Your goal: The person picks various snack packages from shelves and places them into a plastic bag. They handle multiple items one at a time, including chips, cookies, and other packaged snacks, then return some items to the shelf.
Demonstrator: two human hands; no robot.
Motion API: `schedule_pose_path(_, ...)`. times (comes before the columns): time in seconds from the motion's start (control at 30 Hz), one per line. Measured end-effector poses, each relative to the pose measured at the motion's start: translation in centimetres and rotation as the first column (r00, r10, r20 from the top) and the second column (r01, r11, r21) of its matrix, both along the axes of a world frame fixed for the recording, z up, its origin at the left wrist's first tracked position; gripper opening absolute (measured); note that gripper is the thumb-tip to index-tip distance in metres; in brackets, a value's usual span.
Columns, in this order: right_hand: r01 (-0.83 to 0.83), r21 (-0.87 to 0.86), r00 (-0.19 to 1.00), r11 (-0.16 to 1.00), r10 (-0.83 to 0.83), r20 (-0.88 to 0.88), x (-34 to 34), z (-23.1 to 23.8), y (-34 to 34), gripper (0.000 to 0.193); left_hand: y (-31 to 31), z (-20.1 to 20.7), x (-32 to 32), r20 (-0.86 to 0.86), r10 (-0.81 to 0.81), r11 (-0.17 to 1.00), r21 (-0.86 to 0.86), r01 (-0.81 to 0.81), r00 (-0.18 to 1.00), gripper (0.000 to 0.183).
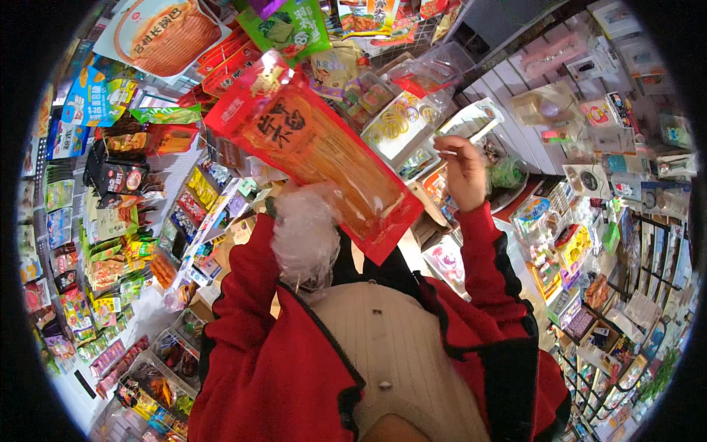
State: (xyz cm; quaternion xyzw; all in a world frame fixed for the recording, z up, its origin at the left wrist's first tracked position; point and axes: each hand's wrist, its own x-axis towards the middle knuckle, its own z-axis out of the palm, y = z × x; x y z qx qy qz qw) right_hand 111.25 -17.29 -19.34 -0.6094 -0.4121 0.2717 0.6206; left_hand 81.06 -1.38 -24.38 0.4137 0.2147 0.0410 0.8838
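"Slanting across the middle, the red packet [324,158] runs its long axis from far left to near right! Which hand is nearer?"

"Left hand [309,197], touching! It has the packet's left edge, but a clear bag [305,239] bunches around there, so I can't tell how tightly those fingers close."

"And the right hand [465,175]?"

"Out to the right, close to the packet but apart from it: raised, fingers loosely curled, no thing seen in them!"

"What's underneath?"

"No support that I can see; it looks held up in the air, near end just beyond the pale shirt [379,324]."

"Room around it?"

"Crowded! Hanging packets [107,272] pack the left, a green packet [287,29] hangs far, and a white slatted panel [541,156] stands right."
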Motion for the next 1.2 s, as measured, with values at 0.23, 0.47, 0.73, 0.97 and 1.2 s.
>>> schedule_pose_path(0.23,-0.392,0.163,0.892,0.906,0.417,-0.175,-3.0,4.2,8.6,0.028,0.3,0.4,1.0,-0.118,-0.101,0.99,0.086,0.112,0.988,0.054)
schedule_pose_path(0.47,-0.541,-0.09,0.814,0.836,0.494,-0.306,-4.7,4.4,12.2,0.017,-0.4,-0.2,-0.6,-0.181,-0.103,0.679,0.706,0.202,0.978,0.052)
schedule_pose_path(0.73,-0.391,-0.227,0.878,0.892,0.288,-0.381,-9.0,-4.4,14.0,0.019,0.8,-4.6,-12.2,-0.491,0.461,0.751,0.659,-0.03,0.739,0.022)
schedule_pose_path(0.97,-0.338,-0.247,0.941,0.908,0.332,-0.068,-6.3,-7.2,22.7,0.022,-1.0,-7.3,-22.2,-0.495,0.718,0.691,0.596,-0.41,0.49,0.018)
schedule_pose_path(1.2,-0.456,-0.112,0.884,0.883,0.434,-0.174,-7.8,-9.8,27.5,0.032,-0.5,-7.8,-25.6,-0.499,0.775,0.631,0.658,-0.412,0.389,0.017)
